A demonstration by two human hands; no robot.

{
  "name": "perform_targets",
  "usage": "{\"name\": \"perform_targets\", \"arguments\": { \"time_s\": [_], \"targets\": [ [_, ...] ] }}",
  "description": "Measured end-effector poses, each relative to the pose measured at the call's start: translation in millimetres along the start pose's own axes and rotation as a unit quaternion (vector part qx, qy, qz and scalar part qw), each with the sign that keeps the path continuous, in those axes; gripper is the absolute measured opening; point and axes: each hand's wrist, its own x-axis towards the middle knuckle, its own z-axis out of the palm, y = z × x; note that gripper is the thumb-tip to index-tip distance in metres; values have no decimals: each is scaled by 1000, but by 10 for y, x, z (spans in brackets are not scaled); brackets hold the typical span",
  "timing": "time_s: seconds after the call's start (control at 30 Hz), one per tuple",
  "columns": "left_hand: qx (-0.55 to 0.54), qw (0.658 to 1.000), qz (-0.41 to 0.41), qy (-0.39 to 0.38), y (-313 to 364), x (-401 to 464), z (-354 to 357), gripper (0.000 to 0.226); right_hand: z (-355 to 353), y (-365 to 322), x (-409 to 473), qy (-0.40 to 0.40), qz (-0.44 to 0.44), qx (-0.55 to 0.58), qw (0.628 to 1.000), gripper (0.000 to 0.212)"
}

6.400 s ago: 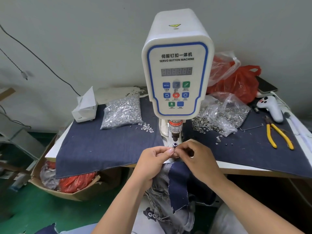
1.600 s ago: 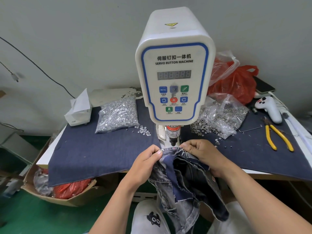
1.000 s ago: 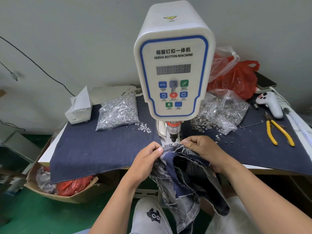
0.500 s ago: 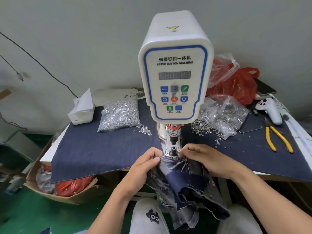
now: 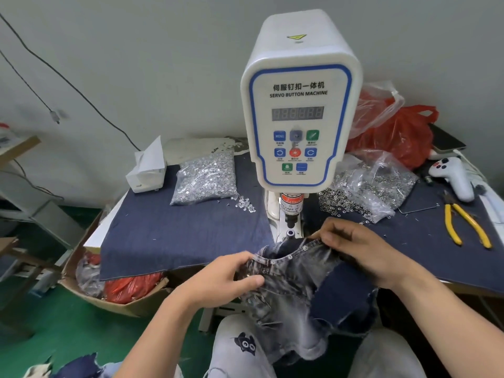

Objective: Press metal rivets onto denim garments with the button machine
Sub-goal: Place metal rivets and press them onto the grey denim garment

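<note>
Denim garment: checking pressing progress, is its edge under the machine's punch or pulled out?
Pulled out. Both hands grip the denim garment in front of the punch; the die below shows bare.

Both hands, left [image 5: 229,276] and right [image 5: 354,249], grip the denim garment [image 5: 300,285] below the button machine [image 5: 298,105].

Button machine [image 5: 300,105]: white housing, blue outline round the panel, black lettering, blue, green and red keys, a yellow triangle on top. Denim garment [image 5: 297,279]: washed grey-blue, mottled, with a dark navy patch at 4 o'clock and silver rivets [image 5: 289,257] along its edge. Table cloth [image 5: 174,236]: dark navy. Clear bag [image 5: 204,181] at 10 o'clock of the machine: silver pieces. Plastic bag [image 5: 403,132] at 2 o'clock: red. Pliers [image 5: 466,227]: yellow handles. Floor [image 5: 60,331]: green.
</note>
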Motion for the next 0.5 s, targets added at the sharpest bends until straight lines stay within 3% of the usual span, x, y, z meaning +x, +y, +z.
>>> {"name": "perform_targets", "arguments": {
  "time_s": [0.1, 0.17, 0.23, 0.3, 0.37, 0.4, 0.43, 0.5],
  "targets": [
    [-113, 994, 3, -4, 59, -97, 17, 22, -84, -24, -45, -4, 55, 43, 998, 15],
    [-220, 975, -8, 33, 123, -98, 9, 32, -168, -33, -63, -3, 74, -94, 993, 11],
    [-267, 963, -11, 35, 202, 0, 24, 36, -140, -74, -56, 13, 60, -252, 966, 11],
    [-264, 964, -2, 29, 378, 137, 36, 33, 49, -143, -61, 2, 36, -299, 953, 24],
    [-227, 974, 20, 7, 562, 259, 60, 29, 269, -169, -39, -36, 50, -352, 934, 59],
    [-209, 978, 27, -1, 622, 297, 65, 33, 340, -160, -27, -41, 58, -374, 924, 66],
    [-192, 981, 21, 2, 653, 314, 56, 38, 371, -154, -14, -36, 54, -380, 923, 62],
    [-152, 988, -18, 8, 590, 279, -20, 40, 335, -152, -15, -11, 20, -344, 939, 34]
  ]
}}
